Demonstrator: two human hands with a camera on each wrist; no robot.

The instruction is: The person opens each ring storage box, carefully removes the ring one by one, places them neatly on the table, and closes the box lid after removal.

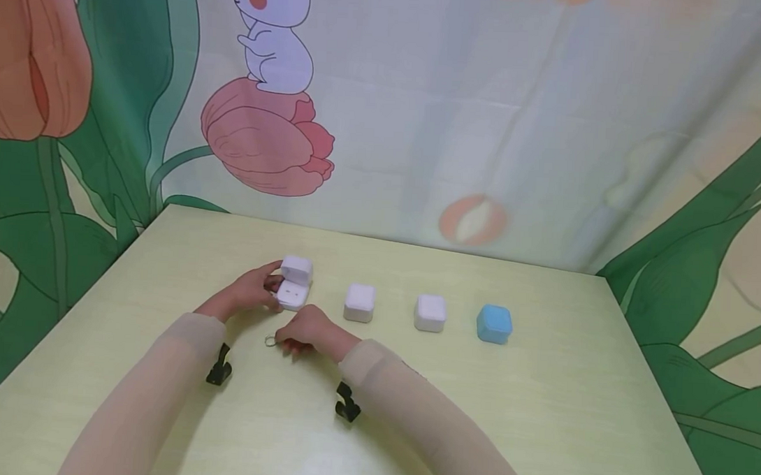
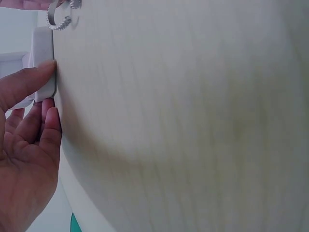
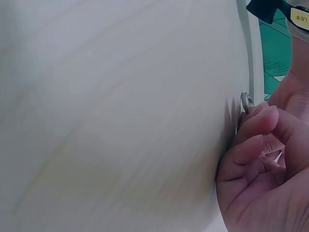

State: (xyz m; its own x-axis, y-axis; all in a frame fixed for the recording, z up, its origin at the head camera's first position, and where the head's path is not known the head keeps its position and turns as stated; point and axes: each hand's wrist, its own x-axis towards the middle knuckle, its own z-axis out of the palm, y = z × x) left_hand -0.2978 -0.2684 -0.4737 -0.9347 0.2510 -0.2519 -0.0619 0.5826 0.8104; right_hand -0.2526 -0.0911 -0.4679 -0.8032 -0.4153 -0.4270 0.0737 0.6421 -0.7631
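Note:
A white ring box stands on the table with its lid raised, two small marks on its pale insert. My left hand holds this box from its left side; in the left wrist view the thumb lies along the base and the fingers bend behind it. Just in front of the box, my right hand pinches a silver ring between thumb and index finger, low over the table. The left wrist view shows the ring with a gap and beaded ends. In the right wrist view it sticks out past the fingertips.
To the right stand two closed white boxes and a closed blue box, in a row on the pale wood-grain table. A printed curtain hangs behind the table's far edge. Black camera mounts sit at both wrists.

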